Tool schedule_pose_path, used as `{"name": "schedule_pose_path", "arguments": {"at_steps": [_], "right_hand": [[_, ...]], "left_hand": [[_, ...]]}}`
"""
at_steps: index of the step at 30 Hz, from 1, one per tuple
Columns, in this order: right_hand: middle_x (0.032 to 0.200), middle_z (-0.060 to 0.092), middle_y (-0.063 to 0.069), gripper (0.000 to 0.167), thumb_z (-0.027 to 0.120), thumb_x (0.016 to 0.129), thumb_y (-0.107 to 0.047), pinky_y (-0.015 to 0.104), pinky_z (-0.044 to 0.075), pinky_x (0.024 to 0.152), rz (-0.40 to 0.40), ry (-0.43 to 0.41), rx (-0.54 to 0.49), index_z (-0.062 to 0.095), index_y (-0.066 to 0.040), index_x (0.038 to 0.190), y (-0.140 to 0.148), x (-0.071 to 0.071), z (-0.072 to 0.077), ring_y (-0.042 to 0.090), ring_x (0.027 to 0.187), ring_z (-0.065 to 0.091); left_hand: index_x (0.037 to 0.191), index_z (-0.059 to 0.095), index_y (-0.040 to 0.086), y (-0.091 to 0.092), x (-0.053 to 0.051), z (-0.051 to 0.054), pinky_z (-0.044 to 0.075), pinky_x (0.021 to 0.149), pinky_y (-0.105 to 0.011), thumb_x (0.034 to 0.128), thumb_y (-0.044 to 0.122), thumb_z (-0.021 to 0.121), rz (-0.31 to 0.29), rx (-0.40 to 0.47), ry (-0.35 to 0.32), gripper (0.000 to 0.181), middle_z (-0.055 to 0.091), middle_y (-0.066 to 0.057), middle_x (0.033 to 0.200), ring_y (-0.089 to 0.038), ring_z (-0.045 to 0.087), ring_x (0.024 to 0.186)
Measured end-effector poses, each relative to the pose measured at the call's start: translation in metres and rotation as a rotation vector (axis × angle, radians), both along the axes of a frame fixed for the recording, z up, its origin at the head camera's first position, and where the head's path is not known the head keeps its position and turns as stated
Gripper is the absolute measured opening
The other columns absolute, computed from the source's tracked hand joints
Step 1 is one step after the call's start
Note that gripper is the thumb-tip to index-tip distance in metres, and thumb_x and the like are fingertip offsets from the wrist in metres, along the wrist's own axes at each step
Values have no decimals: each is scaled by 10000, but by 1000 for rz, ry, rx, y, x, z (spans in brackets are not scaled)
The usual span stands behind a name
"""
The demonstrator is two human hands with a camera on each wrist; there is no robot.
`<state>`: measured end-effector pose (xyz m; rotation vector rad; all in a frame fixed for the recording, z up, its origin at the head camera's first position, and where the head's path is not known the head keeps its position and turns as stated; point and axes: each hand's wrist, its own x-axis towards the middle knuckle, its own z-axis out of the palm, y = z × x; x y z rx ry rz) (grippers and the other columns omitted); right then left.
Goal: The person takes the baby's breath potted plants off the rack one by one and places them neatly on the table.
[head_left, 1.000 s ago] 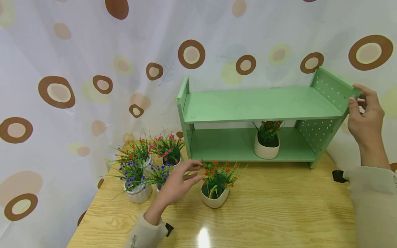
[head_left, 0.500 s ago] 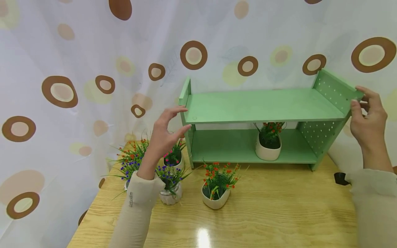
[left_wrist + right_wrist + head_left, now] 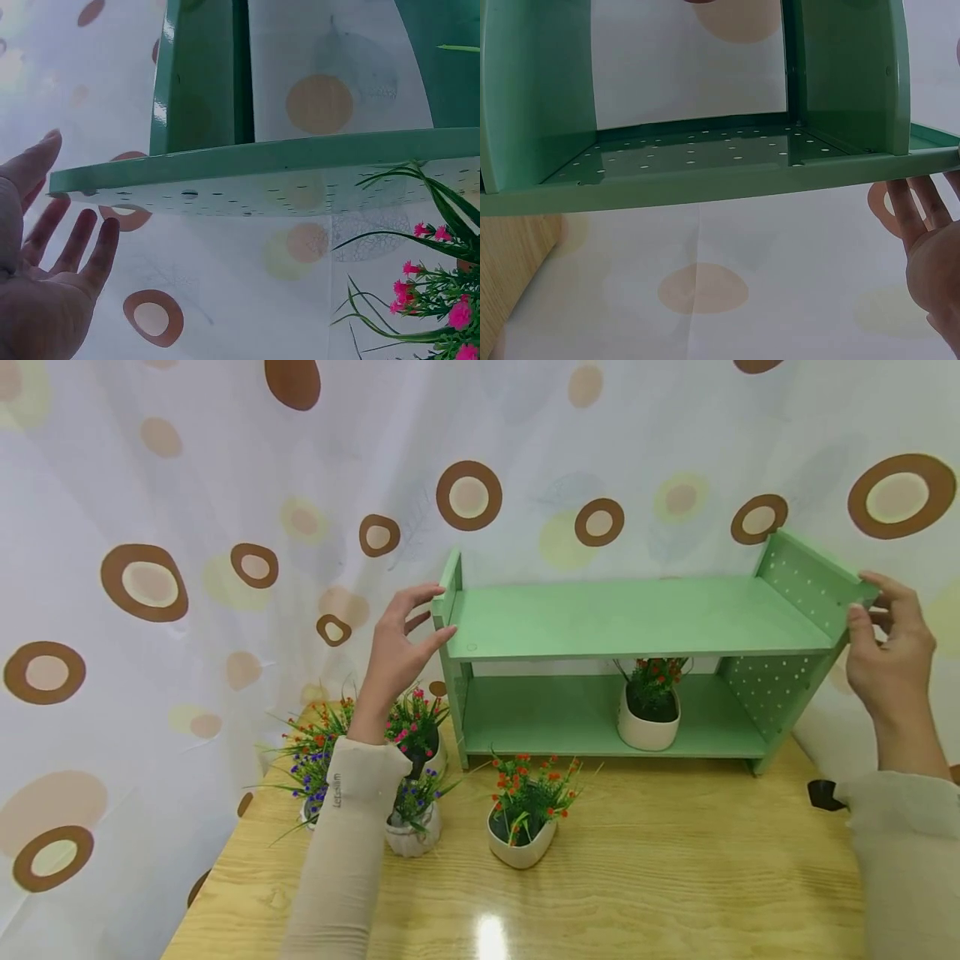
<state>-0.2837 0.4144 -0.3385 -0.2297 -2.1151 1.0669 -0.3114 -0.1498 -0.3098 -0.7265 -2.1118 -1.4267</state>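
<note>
A green two-tier shelf [image 3: 630, 618] with perforated side panels stands on the table against a patterned curtain. At its upper left front corner my left hand [image 3: 397, 647] is spread, thumb in front and fingers beside the left side panel [image 3: 285, 156]. In the left wrist view a fingertip meets the panel's end, while the thumb stands apart from it. My right hand [image 3: 892, 652] grips the upper front corner of the right side panel [image 3: 705, 187], fingers on its outer face. A white pot with red flowers [image 3: 648, 727] sits on the lower tier.
Another white pot with red-orange flowers [image 3: 522, 839] stands on the wooden table [image 3: 637, 877] in front of the shelf. Several more flowerpots cluster at the left, including one with pink flowers [image 3: 416, 722] and one with blue flowers [image 3: 412, 827], partly behind my left arm.
My left hand has risen from beside the front flowerpot to the shelf's upper left corner. The right hand has kept its hold, and the pots and shelf have stayed put.
</note>
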Motion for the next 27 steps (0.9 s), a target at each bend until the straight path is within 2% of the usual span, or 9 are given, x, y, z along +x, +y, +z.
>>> {"name": "schedule_pose_path", "arguments": {"at_steps": [4, 6, 11, 14, 16, 21, 24, 27], "right_hand": [[1188, 443, -324, 447, 460, 1098, -265, 70, 361, 735, 21, 10, 2, 465, -444, 1508, -1, -2, -2, -103, 1050, 444], [1198, 441, -326, 449, 456, 1100, -271, 69, 357, 730, 23, 7, 11, 456, -450, 1512, -2, -2, -2, -107, 1055, 441], [1206, 449, -322, 448, 460, 1098, -268, 92, 362, 748, 15, 19, 10, 464, -445, 1510, 1, 0, -1, -107, 1060, 446], [1206, 445, -326, 449, 454, 1099, -269, 114, 369, 773, 9, 12, 3, 459, -450, 1510, 2, 1, -1, -107, 1066, 444], [1207, 437, -328, 451, 445, 1100, -272, 126, 367, 784, 3, 6, 3, 451, -454, 1513, 2, 1, -1, -108, 1069, 437], [1255, 430, -309, 481, 436, 1099, -275, 72, 367, 774, 19, -41, -26, 401, -477, 1533, 1, 6, 2, -85, 1130, 444], [1415, 426, -240, 543, 438, 1090, -293, 71, 415, 839, 54, -103, -59, 302, -500, 1574, -3, 9, 4, -3, 1274, 459], [1633, 325, -88, 637, 434, 1085, -313, 182, 449, 1084, 84, -156, -75, 139, -504, 1617, -13, 13, 5, 83, 1474, 364]], "left_hand": [[1439, 570, 48, 0, -3, -2, 485, 1150, -460, 952, 27, 737, 6, 29, -40, 515, 515, -158, 1491, -354, 498, 1400], [1415, 582, 18, 2, 3, 2, 508, 1125, -475, 960, 3, 717, 6, 39, -52, 475, 511, -174, 1497, -375, 510, 1389], [1369, 602, -24, 6, 9, 7, 537, 1095, -451, 970, -11, 697, -17, 61, -52, 411, 513, -174, 1503, -350, 536, 1373], [1361, 607, -29, 7, 7, 6, 535, 1098, -449, 969, -4, 703, -27, 71, -54, 404, 513, -168, 1504, -343, 535, 1377], [1355, 608, -35, 9, 11, 8, 529, 1104, -465, 970, -11, 698, -30, 72, -59, 397, 507, -186, 1504, -368, 526, 1384], [1354, 610, -27, 10, 11, 9, 527, 1104, -479, 974, -4, 695, -35, 63, -52, 390, 503, -193, 1505, -414, 510, 1391], [1357, 608, -25, 9, 11, 8, 529, 1101, -480, 975, -4, 694, -31, 60, -52, 393, 502, -189, 1509, -406, 513, 1389], [1361, 607, -19, 8, 12, 8, 531, 1100, -473, 976, 3, 695, -24, 59, -53, 395, 503, -180, 1513, -375, 520, 1389]]}}
